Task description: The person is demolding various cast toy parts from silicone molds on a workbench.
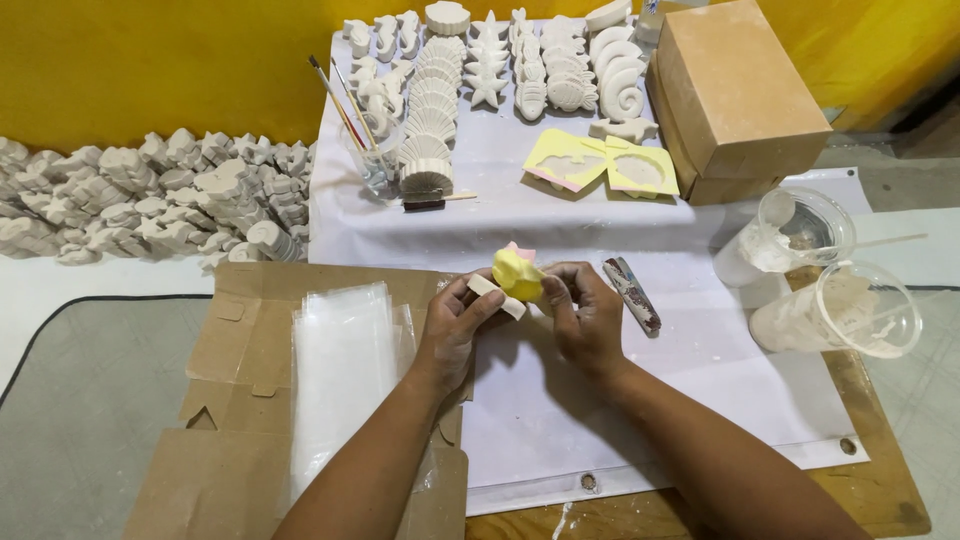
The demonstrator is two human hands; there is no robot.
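Observation:
Both hands meet over the white sheet [720, 380] at the middle of the view. My left hand [455, 325] and my right hand [580, 315] together hold a small yellow mould [517, 273] with a white plaster piece [497, 295] showing at its lower left edge. A bit of pink shows at the mould's top. Fingers of both hands press around the mould's sides.
A stack of clear plastic bags [345, 370] lies on flattened cardboard [225, 340] at left. Two plastic cups [800, 235] [860, 310] with white plaster stand at right. Several white plaster figures [480, 70], two flat yellow moulds [600, 165], a brown box [735, 95] and brushes [345, 105] sit behind.

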